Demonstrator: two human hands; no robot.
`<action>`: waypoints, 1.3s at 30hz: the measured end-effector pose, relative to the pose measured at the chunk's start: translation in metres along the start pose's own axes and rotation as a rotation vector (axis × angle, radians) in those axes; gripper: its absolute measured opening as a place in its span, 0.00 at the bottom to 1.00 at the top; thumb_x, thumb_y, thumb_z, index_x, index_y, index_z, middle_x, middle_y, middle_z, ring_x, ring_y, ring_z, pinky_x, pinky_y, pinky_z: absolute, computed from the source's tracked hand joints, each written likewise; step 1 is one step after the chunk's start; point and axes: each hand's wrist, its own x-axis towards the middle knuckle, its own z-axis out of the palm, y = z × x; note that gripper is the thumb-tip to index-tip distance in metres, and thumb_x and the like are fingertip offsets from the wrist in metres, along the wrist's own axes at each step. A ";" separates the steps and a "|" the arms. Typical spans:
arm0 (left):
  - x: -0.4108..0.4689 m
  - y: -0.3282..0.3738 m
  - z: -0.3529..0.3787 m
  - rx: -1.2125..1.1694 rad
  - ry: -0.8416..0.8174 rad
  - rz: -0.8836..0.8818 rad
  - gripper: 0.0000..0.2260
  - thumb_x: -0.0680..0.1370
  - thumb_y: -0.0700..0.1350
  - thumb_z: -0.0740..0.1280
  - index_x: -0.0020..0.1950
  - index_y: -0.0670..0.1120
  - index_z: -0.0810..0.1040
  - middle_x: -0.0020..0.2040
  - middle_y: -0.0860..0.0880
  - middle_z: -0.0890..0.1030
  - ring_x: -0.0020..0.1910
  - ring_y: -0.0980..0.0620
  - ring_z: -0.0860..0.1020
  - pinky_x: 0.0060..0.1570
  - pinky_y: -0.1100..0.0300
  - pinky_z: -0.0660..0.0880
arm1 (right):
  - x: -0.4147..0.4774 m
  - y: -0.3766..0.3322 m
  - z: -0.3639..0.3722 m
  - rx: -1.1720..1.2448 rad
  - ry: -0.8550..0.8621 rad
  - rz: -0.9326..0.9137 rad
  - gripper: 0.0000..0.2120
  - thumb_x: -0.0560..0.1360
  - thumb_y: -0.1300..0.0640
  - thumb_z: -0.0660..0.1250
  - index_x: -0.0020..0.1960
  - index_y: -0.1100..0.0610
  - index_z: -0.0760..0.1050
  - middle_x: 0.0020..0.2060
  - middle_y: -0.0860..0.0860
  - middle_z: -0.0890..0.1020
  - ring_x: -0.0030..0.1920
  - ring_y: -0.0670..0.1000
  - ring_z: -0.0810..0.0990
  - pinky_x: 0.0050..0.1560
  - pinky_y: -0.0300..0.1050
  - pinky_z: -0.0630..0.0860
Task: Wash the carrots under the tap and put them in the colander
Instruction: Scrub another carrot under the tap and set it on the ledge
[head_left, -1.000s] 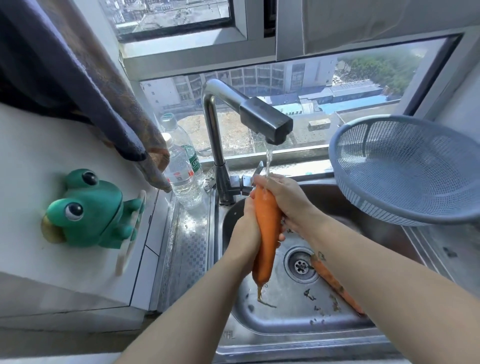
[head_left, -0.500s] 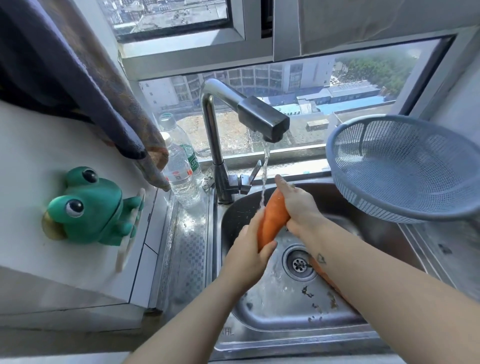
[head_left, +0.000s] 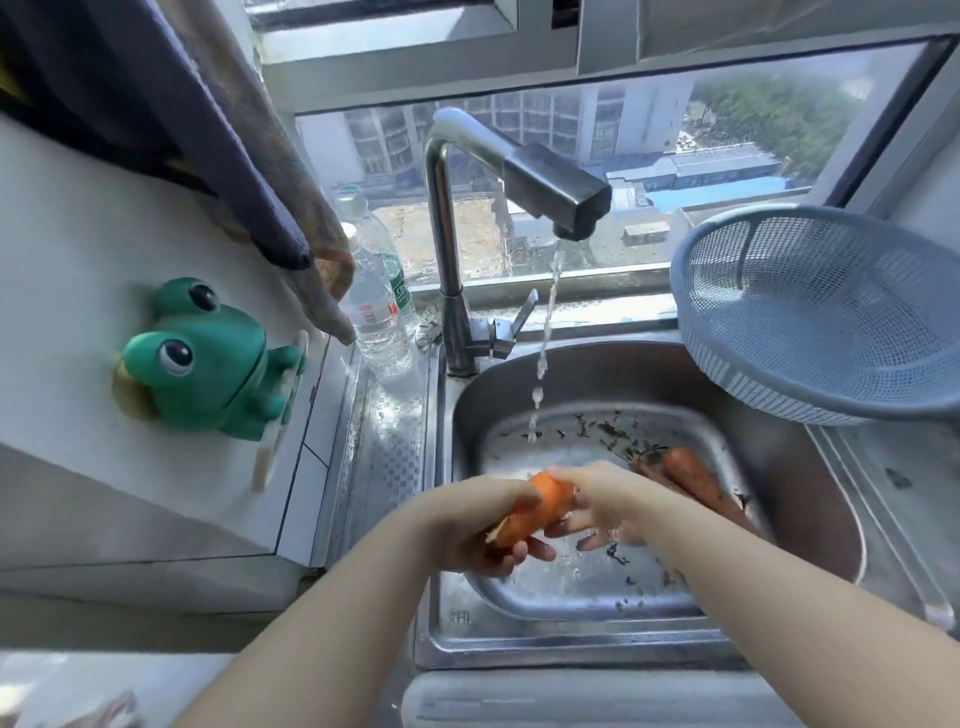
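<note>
The left hand (head_left: 483, 525) is wrapped around the lower part of a carrot (head_left: 545, 501). The right hand (head_left: 608, 509) meets it at the thick end, thumb over the top and fingers beneath, though blur softens that grasp. The carrot sits low over the sink (head_left: 810, 499); water (head_left: 540, 374) from the tap (head_left: 519, 171) falls just beyond both hands, more carrots (head_left: 691, 478) lie right of the right hand, and the colander (head_left: 810, 312) stands farther up on that side.
</note>
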 end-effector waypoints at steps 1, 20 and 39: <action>-0.004 -0.001 -0.004 0.039 0.046 0.016 0.08 0.79 0.44 0.58 0.52 0.42 0.74 0.44 0.44 0.77 0.25 0.57 0.71 0.29 0.67 0.70 | 0.000 0.000 0.006 0.030 -0.037 0.010 0.14 0.80 0.49 0.59 0.60 0.56 0.73 0.46 0.53 0.83 0.41 0.52 0.85 0.43 0.48 0.76; 0.031 -0.055 -0.088 0.737 1.095 0.250 0.27 0.80 0.40 0.56 0.76 0.57 0.54 0.76 0.46 0.51 0.55 0.40 0.75 0.53 0.49 0.73 | 0.000 -0.010 0.030 -0.050 -0.022 -0.047 0.03 0.80 0.51 0.62 0.50 0.49 0.73 0.51 0.51 0.82 0.40 0.50 0.81 0.46 0.44 0.70; 0.086 -0.030 0.014 1.145 0.511 0.316 0.16 0.81 0.52 0.58 0.69 0.54 0.69 0.67 0.54 0.74 0.62 0.52 0.75 0.57 0.55 0.71 | 0.063 0.088 -0.090 -0.698 0.435 -0.108 0.25 0.74 0.35 0.57 0.69 0.39 0.68 0.68 0.44 0.71 0.67 0.53 0.71 0.64 0.45 0.67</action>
